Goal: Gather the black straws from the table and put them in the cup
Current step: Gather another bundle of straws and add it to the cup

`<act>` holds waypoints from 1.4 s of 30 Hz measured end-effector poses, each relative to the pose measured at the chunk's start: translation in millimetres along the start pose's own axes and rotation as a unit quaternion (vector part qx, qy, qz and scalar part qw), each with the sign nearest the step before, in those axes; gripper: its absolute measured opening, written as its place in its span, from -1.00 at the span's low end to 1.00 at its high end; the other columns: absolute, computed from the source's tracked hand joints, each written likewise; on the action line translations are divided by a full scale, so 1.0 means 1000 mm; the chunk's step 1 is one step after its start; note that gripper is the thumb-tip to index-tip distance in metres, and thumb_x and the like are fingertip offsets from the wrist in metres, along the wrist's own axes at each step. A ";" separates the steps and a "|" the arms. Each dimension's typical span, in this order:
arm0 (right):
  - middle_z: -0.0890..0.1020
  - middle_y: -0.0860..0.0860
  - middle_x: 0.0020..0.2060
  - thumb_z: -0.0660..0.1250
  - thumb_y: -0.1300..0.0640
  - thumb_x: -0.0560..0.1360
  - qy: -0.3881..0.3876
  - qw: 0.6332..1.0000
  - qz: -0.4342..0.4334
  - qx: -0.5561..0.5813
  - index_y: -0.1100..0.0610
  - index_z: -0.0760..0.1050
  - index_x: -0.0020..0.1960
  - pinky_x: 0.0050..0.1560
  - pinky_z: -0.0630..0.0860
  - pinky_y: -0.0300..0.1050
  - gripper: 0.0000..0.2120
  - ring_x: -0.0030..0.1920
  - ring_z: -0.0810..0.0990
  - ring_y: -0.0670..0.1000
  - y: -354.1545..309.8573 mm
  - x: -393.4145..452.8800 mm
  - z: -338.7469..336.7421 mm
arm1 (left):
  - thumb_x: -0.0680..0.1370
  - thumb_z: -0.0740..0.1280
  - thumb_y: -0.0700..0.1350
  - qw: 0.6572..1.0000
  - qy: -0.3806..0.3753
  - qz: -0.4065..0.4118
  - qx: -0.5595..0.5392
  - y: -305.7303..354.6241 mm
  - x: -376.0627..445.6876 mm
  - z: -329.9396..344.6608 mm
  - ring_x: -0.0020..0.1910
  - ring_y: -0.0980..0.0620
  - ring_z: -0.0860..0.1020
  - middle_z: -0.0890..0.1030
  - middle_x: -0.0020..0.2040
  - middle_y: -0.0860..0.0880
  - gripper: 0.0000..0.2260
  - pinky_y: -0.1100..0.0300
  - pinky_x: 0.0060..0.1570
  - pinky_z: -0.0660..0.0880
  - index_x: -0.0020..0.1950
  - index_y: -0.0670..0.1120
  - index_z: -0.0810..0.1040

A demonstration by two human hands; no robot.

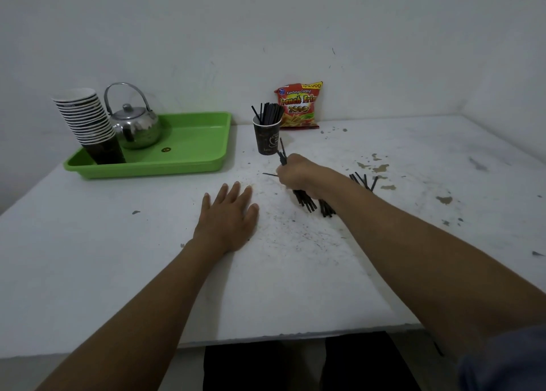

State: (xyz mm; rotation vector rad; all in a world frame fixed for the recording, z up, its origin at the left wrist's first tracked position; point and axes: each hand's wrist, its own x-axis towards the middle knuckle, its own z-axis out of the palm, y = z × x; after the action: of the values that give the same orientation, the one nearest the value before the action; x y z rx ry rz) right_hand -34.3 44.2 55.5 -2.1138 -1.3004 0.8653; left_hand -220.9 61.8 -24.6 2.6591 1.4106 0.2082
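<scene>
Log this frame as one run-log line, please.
stage: gathering | right hand: shut on black straws | left hand: flat on table | cup: upright, partly filled | loose straws: remain

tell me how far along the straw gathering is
Partly done. The cup already holds a bunch of black straws standing upright. The right hand is closed on a bundle of straws just in front of the cup, not yet dropped in. The left hand lies flat and empty on the table. More loose straws still lie beyond the right forearm, left to gather.
</scene>
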 end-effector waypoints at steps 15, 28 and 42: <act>0.29 0.00 -0.34 0.02 0.34 0.57 0.045 0.851 -0.057 0.521 0.16 0.38 0.05 -0.52 0.15 -0.22 -0.79 -0.51 0.19 -0.10 -0.006 -0.007 0.000 | 0.65 0.16 -0.10 0.782 0.033 -0.167 -0.600 0.045 -0.007 -0.028 0.21 0.00 0.64 0.69 0.22 -0.11 -0.67 0.10 0.25 0.52 0.26 -0.16 0.64; 0.30 -0.05 -0.59 0.30 -0.14 0.62 0.116 0.852 -0.169 0.482 0.11 0.33 -0.33 -0.57 0.18 -0.23 -0.53 -0.62 0.22 -0.07 -0.006 -0.022 0.005 | 0.64 0.05 -0.20 0.452 -0.242 -0.263 -0.817 0.045 -0.002 -0.045 0.18 -0.41 0.58 0.59 0.21 -0.44 -0.60 -0.25 0.20 0.50 0.25 -0.47 0.50; 0.31 0.06 -0.55 0.33 -0.10 0.61 0.092 0.864 -0.225 0.441 0.21 0.58 -0.21 -0.56 0.21 -0.24 -0.59 -0.61 0.24 -0.04 -0.010 -0.031 0.019 | 0.64 0.05 -0.23 0.427 -0.243 -0.268 -0.829 0.045 0.003 -0.041 0.17 -0.45 0.58 0.58 0.21 -0.48 -0.63 -0.24 0.23 0.49 0.25 -0.48 0.45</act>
State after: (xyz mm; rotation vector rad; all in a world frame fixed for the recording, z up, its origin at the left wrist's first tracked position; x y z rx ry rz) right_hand -64.5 22.2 57.5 -1.0825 -0.9541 0.8026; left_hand -189.9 41.1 24.1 0.4492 0.7541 0.3864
